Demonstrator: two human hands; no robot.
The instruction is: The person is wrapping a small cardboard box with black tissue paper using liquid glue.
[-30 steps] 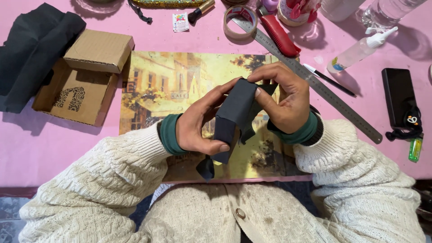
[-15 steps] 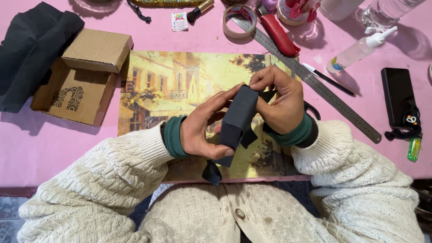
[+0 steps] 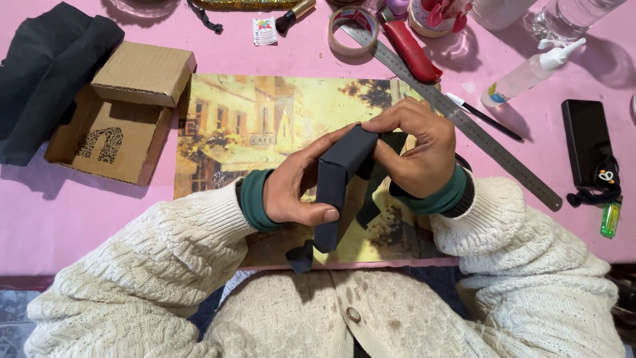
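Home craft corner: pink desk (image 3: 59, 219) crowded with tape roll (image 3: 353, 30), steel ruler (image 3: 464, 119), glue bottle (image 3: 530, 73), cardboard box (image 3: 119, 113).

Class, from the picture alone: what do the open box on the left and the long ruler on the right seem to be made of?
Open box: brown corrugated cardboard, matt, with fluted edges visible at the flap. Ruler: probably steel, grey with a dull sheen and fine graduation marks.

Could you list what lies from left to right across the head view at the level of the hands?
Open cardboard box → left hand → black wrapped box → right hand → metal ruler → black phone
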